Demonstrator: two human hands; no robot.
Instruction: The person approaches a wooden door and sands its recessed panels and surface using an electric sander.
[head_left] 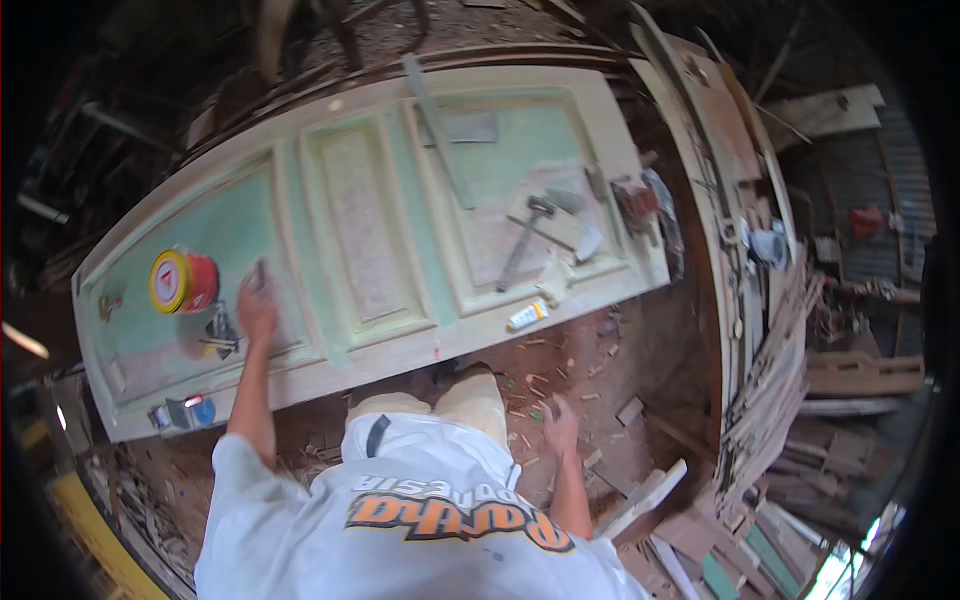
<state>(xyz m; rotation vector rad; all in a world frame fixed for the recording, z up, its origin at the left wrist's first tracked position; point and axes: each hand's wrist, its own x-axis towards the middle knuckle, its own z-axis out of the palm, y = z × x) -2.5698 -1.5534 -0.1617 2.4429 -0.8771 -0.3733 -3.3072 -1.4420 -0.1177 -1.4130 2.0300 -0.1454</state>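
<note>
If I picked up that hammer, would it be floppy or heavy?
The hammer would probably feel heavy at one end, because its chunky dark head sits there. It likely won't flop: its long handle looks straight.

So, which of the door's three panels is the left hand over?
The left panel, with the red tub; the right panel bears the hammer, the middle panel neither.

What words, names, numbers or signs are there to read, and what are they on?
"Partha", probably: orange letters on the T-shirt; the paler word is unclear.
Red tub: reddish triangle sign; any wording is blurred.
White-and-yellow tube: label too small to read.
Blue container: too blurred to read.
</note>
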